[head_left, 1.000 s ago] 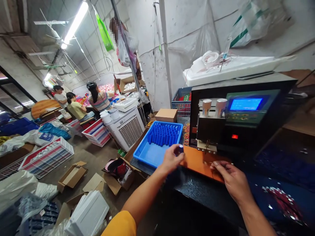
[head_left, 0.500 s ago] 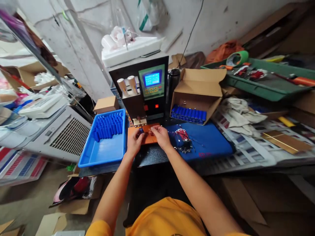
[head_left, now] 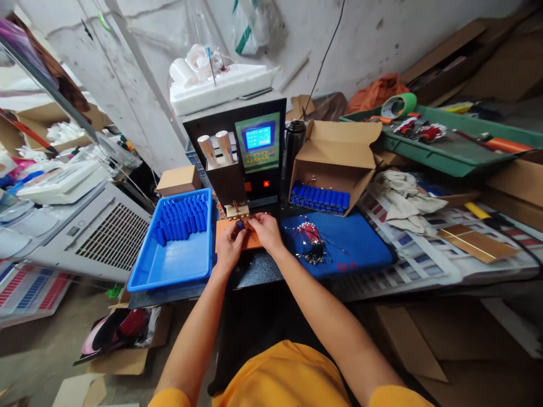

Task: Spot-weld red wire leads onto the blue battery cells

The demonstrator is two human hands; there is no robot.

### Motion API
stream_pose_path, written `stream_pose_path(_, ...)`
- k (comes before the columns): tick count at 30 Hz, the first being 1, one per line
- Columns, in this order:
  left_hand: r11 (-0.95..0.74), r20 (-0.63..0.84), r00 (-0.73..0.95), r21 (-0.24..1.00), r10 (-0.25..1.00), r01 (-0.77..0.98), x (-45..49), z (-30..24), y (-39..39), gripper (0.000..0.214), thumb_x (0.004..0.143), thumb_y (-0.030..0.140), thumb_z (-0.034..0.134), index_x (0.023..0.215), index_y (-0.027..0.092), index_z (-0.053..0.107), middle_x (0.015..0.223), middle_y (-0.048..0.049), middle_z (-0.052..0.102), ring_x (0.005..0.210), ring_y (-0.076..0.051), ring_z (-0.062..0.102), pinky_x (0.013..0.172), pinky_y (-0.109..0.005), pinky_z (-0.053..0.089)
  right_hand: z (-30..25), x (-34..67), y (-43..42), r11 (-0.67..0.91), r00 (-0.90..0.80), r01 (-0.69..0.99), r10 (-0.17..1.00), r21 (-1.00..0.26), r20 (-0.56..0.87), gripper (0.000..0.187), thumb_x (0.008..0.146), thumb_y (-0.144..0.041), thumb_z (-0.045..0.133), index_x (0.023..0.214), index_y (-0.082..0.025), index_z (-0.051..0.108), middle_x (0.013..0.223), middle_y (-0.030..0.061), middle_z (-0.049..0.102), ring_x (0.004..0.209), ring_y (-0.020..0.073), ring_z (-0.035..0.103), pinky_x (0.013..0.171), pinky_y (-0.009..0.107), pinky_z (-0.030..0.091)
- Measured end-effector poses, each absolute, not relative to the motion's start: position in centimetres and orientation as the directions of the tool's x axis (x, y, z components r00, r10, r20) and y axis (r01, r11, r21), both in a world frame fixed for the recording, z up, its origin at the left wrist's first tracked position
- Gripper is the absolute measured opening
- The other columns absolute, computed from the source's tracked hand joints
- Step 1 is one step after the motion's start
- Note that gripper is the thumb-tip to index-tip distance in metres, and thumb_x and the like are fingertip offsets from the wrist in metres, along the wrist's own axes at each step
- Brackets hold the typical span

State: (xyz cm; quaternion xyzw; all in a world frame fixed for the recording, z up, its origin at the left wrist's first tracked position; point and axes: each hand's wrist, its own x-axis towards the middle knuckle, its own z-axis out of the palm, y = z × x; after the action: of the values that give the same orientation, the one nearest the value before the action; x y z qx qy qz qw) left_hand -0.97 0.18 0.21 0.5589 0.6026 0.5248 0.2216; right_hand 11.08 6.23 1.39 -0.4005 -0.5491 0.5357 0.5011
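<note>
Under machine (head_left: 237,164), hands (head_left: 229,246) (head_left: 263,232) at blue cell (head_left: 240,225)

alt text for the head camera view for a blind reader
Left hand and right hand meet at a small blue cylinder on an orange pad, under the probes of a black machine with a lit screen. A blue tray of similar cylinders sits at left, a cardboard box of more at right.

Grey plastered wall (head_left: 382,34) behind, cracked and stained. Concrete floor (head_left: 38,350) lower left, with cardboard scraps (head_left: 123,362). White air cooler (head_left: 102,237) at left. Green tray (head_left: 424,155) on the cluttered bench, right. Soft, even light.
</note>
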Motion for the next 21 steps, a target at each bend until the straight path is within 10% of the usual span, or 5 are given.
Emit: stream_pose_path(21, -0.151, 0.337, -0.273, 0.834, 0.901, 0.531, -0.81, -0.17, 0.19, 0.023, 0.088, 0.032, 0.059, 0.104, 0.020, 0.071, 0.075, -0.0010, 0.070, 0.064, -0.014, 0.062, 0.061, -0.023, 0.045, 1.44, 10.64, 6.12, 0.171, -0.172, 0.177, 0.975, -0.969, 0.141, 0.015, 0.085, -0.032, 0.065, 0.081, -0.018, 0.070, 0.081, 0.0062, 0.074, 0.080, 0.0205, 0.069, 0.073, 0.028, 0.052)
